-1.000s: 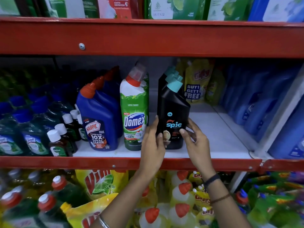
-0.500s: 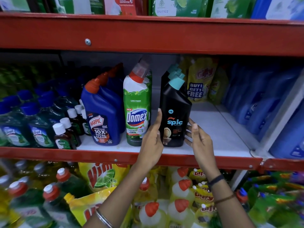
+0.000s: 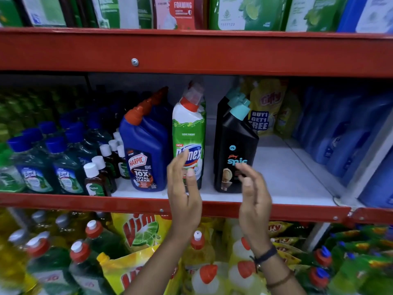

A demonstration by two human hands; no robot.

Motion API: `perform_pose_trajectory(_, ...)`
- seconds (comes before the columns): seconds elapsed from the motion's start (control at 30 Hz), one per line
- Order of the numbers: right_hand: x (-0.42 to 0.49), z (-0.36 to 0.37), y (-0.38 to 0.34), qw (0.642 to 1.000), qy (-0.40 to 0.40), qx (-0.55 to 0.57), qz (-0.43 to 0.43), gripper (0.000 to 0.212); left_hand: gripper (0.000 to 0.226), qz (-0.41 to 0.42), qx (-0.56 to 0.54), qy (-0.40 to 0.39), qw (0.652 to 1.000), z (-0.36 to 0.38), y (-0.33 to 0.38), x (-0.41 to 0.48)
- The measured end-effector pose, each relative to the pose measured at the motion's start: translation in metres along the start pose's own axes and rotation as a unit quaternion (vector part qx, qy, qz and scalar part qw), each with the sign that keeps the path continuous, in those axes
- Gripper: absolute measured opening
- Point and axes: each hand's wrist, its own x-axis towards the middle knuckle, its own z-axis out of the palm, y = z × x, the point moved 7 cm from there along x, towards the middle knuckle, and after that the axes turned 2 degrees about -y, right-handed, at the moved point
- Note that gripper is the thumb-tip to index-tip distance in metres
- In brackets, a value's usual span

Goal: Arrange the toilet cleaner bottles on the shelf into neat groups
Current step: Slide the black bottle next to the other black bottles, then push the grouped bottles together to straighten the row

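Three rows of toilet cleaner stand upright on the white shelf [image 3: 282,177]: blue Harpic bottles [image 3: 146,150] with red caps, green-and-white Domex bottles [image 3: 189,128] and black Spic bottles [image 3: 235,145] with teal caps. My left hand [image 3: 184,194] is raised in front of the Domex bottle, fingers apart, holding nothing. My right hand [image 3: 254,194] hovers just in front of the front Spic bottle, fingers loosely spread, empty. Both hands are off the bottles.
Green and brown disinfectant bottles [image 3: 61,167] crowd the shelf's left part. Yellow pouches [image 3: 265,111] and blue bottles [image 3: 340,135] fill the back right. A red beam [image 3: 191,52] runs overhead; another red lip [image 3: 85,202] edges the shelf. Dish-liquid bottles and pouches [image 3: 140,231] sit below.
Both hands let go of the front black Spic bottle and drew back towards me. The left hand shifted left, in front of the Domex bottle. The bottle stays upright.
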Motion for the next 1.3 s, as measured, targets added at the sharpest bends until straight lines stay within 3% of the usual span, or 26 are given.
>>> perform_pose_trajectory(0.13,-0.005,0.061,-0.001,0.987,-0.149,0.023,0.053,0.062,0.043,-0.063,0.016,-0.064,0.996,-0.005,-0.02,0.014)
perform_pose_trajectory(0.2,-0.003,0.081,0.003,0.979,-0.176,0.047,0.096,0.071,0.052,-0.079,0.023,-0.106,0.991,-0.004,-0.031,0.017)
perform_pose_trajectory(0.27,0.0,0.092,0.007,0.975,-0.18,0.05,0.123,0.073,0.066,-0.089,0.032,-0.138,0.986,-0.003,-0.04,0.019)
perform_pose_trajectory(0.37,0.002,0.097,0.012,0.974,-0.164,0.063,0.142,0.057,0.072,-0.102,0.032,-0.162,0.981,-0.007,-0.041,0.021)
perform_pose_trajectory(0.57,0.002,0.092,0.016,0.976,-0.131,0.093,0.147,0.069,0.079,-0.107,0.026,-0.187,0.976,-0.008,-0.041,0.021)
perform_pose_trajectory(0.8,0.001,0.089,0.012,0.98,-0.113,0.072,0.146,0.063,0.07,-0.109,0.019,-0.197,0.974,-0.008,-0.041,0.021)
perform_pose_trajectory(0.97,-0.012,0.085,0.007,0.989,-0.07,0.037,0.122,0.069,0.06,-0.102,-0.006,-0.16,0.982,-0.018,-0.034,0.016)
perform_pose_trajectory(1.07,-0.028,0.083,-0.007,0.999,-0.015,0.024,0.041,0.06,0.05,-0.071,-0.042,-0.051,0.995,-0.047,-0.024,0.011)
perform_pose_trajectory(1.17,-0.036,0.109,-0.013,0.996,-0.081,0.035,0.032,0.065,0.05,-0.06,-0.038,0.044,0.997,-0.081,-0.025,0.017)
perform_pose_trajectory(1.3,-0.034,0.155,-0.003,0.978,-0.171,0.053,0.11,0.077,0.063,-0.112,-0.017,0.027,0.993,-0.102,-0.048,0.037)
